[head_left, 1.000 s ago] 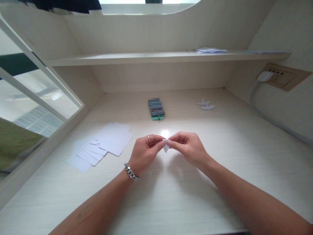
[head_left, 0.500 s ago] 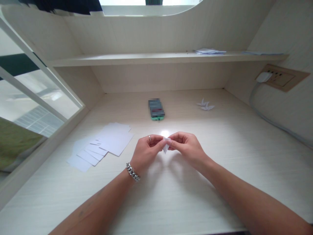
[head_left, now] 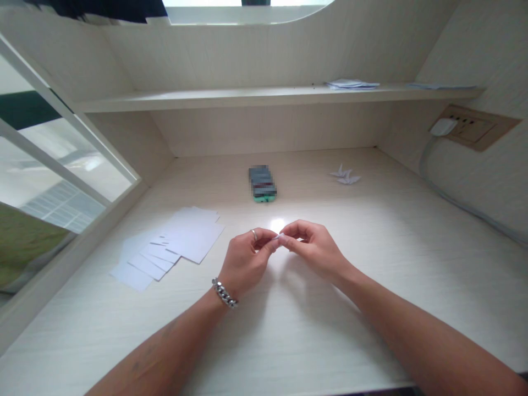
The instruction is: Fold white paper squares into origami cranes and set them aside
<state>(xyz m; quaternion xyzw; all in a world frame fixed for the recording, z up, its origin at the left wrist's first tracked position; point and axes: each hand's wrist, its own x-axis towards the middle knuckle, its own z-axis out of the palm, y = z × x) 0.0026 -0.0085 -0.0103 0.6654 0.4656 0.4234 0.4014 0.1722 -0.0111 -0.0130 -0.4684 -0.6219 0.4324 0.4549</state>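
Note:
My left hand (head_left: 245,258) and my right hand (head_left: 313,247) meet above the middle of the pale desk (head_left: 371,286). Both pinch a small folded piece of white paper (head_left: 278,237) between thumb and fingertips. Only a sliver of the paper shows between the fingers. A ring sits on my left hand and a metal chain bracelet on that wrist.
A fanned pile of white paper slips (head_left: 171,247) lies to the left. A phone (head_left: 262,184) rests further back in the middle. Small folded paper pieces (head_left: 345,175) lie at the back right. A shelf (head_left: 264,96) carries more paper (head_left: 350,84). A wall socket with a cable (head_left: 447,129) is at right.
The folded paper, which hung visibly below the fingertips, is now almost hidden between both pinches. The hands have closed a little tighter together.

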